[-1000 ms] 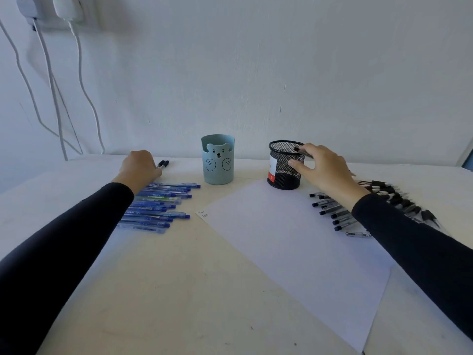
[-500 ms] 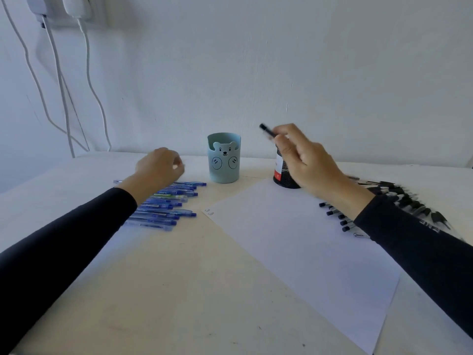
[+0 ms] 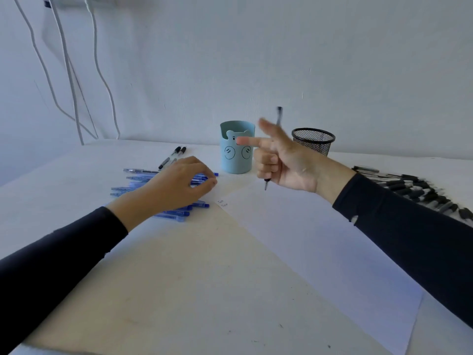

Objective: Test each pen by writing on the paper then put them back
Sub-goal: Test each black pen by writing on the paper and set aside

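Note:
My right hand holds a black pen upright above the far corner of the white paper, lower fingers curled round it, index finger and thumb sticking out. The pen's tip points down. My left hand hovers with loosely curled fingers over a row of blue pens; whether it holds one I cannot tell. A light blue bear cup and a black mesh cup stand at the back. Small writing marks the paper's left corner.
Several black pens lie in a row at the right, behind my right sleeve. Two black pens lie behind the blue row. White cables hang down the wall at the left. The table is pale.
My right hand lifted a black pen away from the mesh cup and carried it left, turning it upright. My left hand slid right over the blue pens.

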Demonstrator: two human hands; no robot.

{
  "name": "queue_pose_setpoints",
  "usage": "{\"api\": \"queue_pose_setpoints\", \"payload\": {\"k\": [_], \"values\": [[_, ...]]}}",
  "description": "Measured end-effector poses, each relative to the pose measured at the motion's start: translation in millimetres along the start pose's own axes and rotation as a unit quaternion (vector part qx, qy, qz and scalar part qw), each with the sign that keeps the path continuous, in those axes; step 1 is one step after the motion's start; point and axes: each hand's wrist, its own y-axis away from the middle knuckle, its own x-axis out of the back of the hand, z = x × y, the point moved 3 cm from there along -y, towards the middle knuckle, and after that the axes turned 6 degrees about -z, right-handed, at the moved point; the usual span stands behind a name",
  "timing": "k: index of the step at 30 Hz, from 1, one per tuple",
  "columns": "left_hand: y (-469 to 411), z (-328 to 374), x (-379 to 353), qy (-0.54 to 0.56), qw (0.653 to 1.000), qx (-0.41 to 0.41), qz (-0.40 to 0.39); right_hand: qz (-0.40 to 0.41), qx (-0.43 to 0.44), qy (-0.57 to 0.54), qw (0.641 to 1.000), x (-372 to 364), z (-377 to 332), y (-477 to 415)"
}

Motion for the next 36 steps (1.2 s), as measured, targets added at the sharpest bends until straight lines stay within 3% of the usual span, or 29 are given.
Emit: {"api": "queue_pose_setpoints", "payload": {"k": [4, 7, 14, 17, 24, 31, 36], "values": [[3, -13, 2, -0.003, 0.999, 0.032, 0.0, -0.011, -0.021, -0.044, 0.999, -8, 18, -13], [4, -19, 2, 0.001, 1.0, 0.029, -0.008, -0.002, -0.063, 0.055, 0.997, -9, 33, -15], [5, -10, 6, -0.009, 1.0, -0.005, 0.018, 0.011, 0.046, 0.168, 0.985, -11, 41, -26], [5, -8, 7, -0.01, 0.999, -0.021, 0.036, 0.061, 0.06, 0.228, 0.97, -13, 48, -27], [7, -10, -10, -0.05, 0.993, -0.06, -0.093, 0.124, 0.118, 0.259, 0.951, -12, 56, -30], [6, -7, -7, 0.068, 0.992, -0.08, -0.075, 0.101, 0.099, 0.276, 0.951, -15, 58, -29], [10, -1, -3, 0.072, 0.988, -0.086, -0.109, 0.112, 0.101, 0.273, 0.95, -14, 57, -28]]}}
